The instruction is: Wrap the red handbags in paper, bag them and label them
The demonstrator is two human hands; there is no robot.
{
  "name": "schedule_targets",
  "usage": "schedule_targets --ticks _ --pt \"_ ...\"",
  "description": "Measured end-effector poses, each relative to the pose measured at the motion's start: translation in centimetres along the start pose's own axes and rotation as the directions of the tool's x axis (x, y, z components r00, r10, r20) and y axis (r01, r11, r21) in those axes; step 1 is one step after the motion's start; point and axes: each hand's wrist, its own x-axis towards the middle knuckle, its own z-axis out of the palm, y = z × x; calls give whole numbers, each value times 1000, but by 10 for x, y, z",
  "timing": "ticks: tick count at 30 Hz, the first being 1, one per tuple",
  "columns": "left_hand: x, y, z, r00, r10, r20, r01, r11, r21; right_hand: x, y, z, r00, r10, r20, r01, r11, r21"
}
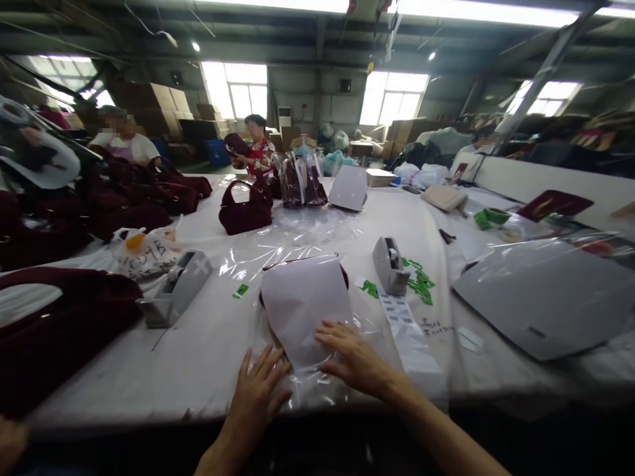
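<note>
A sheet of white paper [305, 301] lies over a dark item, probably a handbag, whose maroon edges show at its sides. Clear plastic [374, 337] surrounds them on the table. My right hand [354, 357] rests palm down on the lower right of the sheet, fingers apart. At the lower left corner, my left hand [260, 387] lies with its fingers spread, touching the plastic's edge. Nothing is gripped in either hand. The handbag itself is mostly hidden under the paper.
Tape dispensers stand left [178, 287] and right [391, 264]. Green packets [419, 281] and a label sheet [404, 330] lie at right. Maroon handbags [245, 208] fill the left and back. A grey panel [550, 297] is far right. Several people [255, 145] work beyond the table.
</note>
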Motion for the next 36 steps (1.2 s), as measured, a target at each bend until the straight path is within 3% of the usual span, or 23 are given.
schedule_targets --ticks 2,3,6,8,10,15,20,27,36 --pt "2 -1 0 997 50 -52 -48 998 48 1 14 -18 978 62 -198 -47 996 80" --pt "4 -1 -2 996 67 -62 -63 996 62 2 23 -30 945 114 -306 -92 992 87" --pt "12 4 -9 992 73 -99 -68 996 61 11 60 -69 847 236 -476 -323 940 -109" --pt "17 9 -13 989 45 -143 -40 999 36 23 85 -86 841 288 -457 -435 863 -257" --pt "21 13 -16 984 28 -176 -30 1000 -7 40 106 -92 856 323 -404 -467 818 -335" --pt "26 19 -21 995 -6 -97 -14 980 -200 85 128 -84 872 435 -223 -487 731 -478" --pt "26 13 -22 990 -140 5 131 914 -384 109 130 -75 833 542 -117 -497 637 -589" --pt "30 8 -24 941 -246 231 335 757 -561 103 122 -74 802 593 -70 -469 553 -689" --pt "25 15 -12 939 -287 188 343 771 -537 117 104 -65 797 598 -86 -464 514 -721"
